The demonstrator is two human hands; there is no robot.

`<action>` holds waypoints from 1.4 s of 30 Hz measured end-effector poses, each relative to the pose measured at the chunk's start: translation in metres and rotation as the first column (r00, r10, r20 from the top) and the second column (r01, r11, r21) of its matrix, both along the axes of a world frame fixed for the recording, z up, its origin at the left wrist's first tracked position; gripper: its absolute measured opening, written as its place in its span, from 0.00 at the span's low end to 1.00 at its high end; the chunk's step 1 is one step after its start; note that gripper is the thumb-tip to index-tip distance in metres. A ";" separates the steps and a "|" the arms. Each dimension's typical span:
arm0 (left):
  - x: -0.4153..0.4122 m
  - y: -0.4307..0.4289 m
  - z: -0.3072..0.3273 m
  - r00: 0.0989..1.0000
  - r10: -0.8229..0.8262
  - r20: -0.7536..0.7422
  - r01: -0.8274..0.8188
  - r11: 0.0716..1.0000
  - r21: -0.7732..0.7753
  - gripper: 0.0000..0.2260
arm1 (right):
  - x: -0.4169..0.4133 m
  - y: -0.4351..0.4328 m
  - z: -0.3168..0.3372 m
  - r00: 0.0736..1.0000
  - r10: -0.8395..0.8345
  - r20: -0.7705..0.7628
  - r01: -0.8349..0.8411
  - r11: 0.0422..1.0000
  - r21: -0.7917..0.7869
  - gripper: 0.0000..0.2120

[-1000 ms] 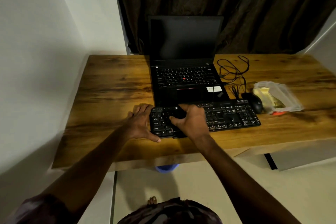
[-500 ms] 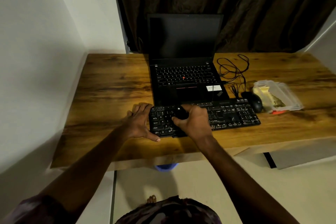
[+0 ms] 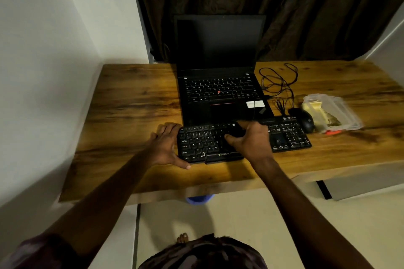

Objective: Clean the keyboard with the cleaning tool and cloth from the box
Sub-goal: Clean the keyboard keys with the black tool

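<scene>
While my left hand (image 3: 167, 146) lies flat, fingers released, bracing the left end of the black keyboard (image 3: 242, 142) on the tabletop (image 3: 135, 102), my right hand (image 3: 251, 140) presses a dark cleaning tool (image 3: 235, 132) onto mid-keyboard keys, grip clenched around it. Clear box (image 3: 334, 111): right of mouse (image 3: 306, 122).

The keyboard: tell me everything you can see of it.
The keyboard is black, full-size, with pale key legends and a logo on its front edge. It looks like plastic. It lies flat on the wooden desk, right against the front of the open laptop. The left hand rests against its left end. The right hand holds a dark tool on the middle keys. A mouse sits by its right end.
</scene>
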State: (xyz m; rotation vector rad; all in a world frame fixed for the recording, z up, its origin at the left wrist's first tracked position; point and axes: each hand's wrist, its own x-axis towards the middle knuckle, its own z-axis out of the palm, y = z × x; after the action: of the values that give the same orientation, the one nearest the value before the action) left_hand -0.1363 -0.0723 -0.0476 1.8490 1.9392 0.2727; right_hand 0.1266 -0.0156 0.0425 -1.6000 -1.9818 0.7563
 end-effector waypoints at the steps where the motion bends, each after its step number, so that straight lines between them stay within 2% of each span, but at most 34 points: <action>1: 0.000 0.000 0.001 1.000 0.001 0.002 -0.001 1.000 -0.003 0.63 | -0.004 -0.001 -0.002 1.000 0.014 -0.017 -0.014 1.000 -0.013 0.16; 4: 0.002 0.000 0.001 1.000 0.010 0.019 -0.010 1.000 -0.003 0.62 | -0.002 0.001 -0.005 0.999 -0.013 -0.049 0.012 0.999 -0.033 0.17; 9: 0.004 0.001 0.004 0.999 0.027 0.027 -0.026 1.000 -0.016 0.62 | 0.033 0.015 -0.001 0.994 -0.100 0.047 0.098 0.994 0.038 0.17; 11: 0.004 0.001 0.004 0.999 0.032 0.037 -0.031 0.999 -0.028 0.62 | 0.038 0.018 -0.003 0.994 -0.086 0.074 0.082 0.995 0.056 0.15; 13: 0.004 0.000 0.003 0.998 0.039 0.038 -0.038 0.999 -0.033 0.62 | 0.035 0.018 -0.005 0.998 -0.051 0.034 0.050 0.998 0.032 0.14; 16: 0.005 0.001 0.006 0.999 0.044 0.030 -0.042 0.998 -0.048 0.63 | 0.026 0.019 -0.010 1.000 0.001 -0.023 -0.002 1.000 -0.013 0.20; 18: 0.007 0.001 0.007 0.999 0.046 0.017 -0.045 0.998 -0.050 0.63 | 0.028 0.022 -0.011 1.000 -0.008 -0.024 0.008 1.000 -0.027 0.22; 24: 0.009 0.000 0.011 0.999 0.037 -0.026 -0.039 0.996 -0.076 0.64 | 0.059 0.029 0.001 0.996 -0.078 0.044 0.077 0.997 0.026 0.19; 32: 0.010 0.001 0.012 0.998 0.047 -0.050 -0.052 0.993 -0.102 0.67 | 0.034 0.020 -0.003 0.994 0.064 -0.088 -0.071 0.995 -0.074 0.15; 35: 0.011 0.001 0.014 0.998 0.048 -0.038 -0.052 0.993 -0.103 0.67 | 0.047 0.027 -0.003 0.999 0.015 -0.043 -0.017 0.999 -0.043 0.17; 38: 0.012 0.001 0.017 0.998 0.053 -0.025 -0.055 0.993 -0.107 0.66 | 0.060 0.037 -0.004 0.997 -0.035 0.068 0.036 0.999 -0.013 0.17; 40: 0.012 0.001 0.017 0.998 0.046 -0.029 -0.049 0.993 -0.111 0.65 | 0.060 0.037 -0.003 0.994 -0.020 0.103 0.019 1.000 0.013 0.20; 42: 0.012 0.000 0.016 0.998 0.044 -0.040 -0.048 0.993 -0.108 0.64 | 0.055 0.034 -0.004 0.997 0.024 0.069 -0.025 1.000 0.006 0.19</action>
State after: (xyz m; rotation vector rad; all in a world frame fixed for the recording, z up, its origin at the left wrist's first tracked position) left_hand -0.1242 -0.0718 -0.0312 1.7526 1.9831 0.1441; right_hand 0.1814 0.0179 0.0389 -1.6207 -2.0537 0.7123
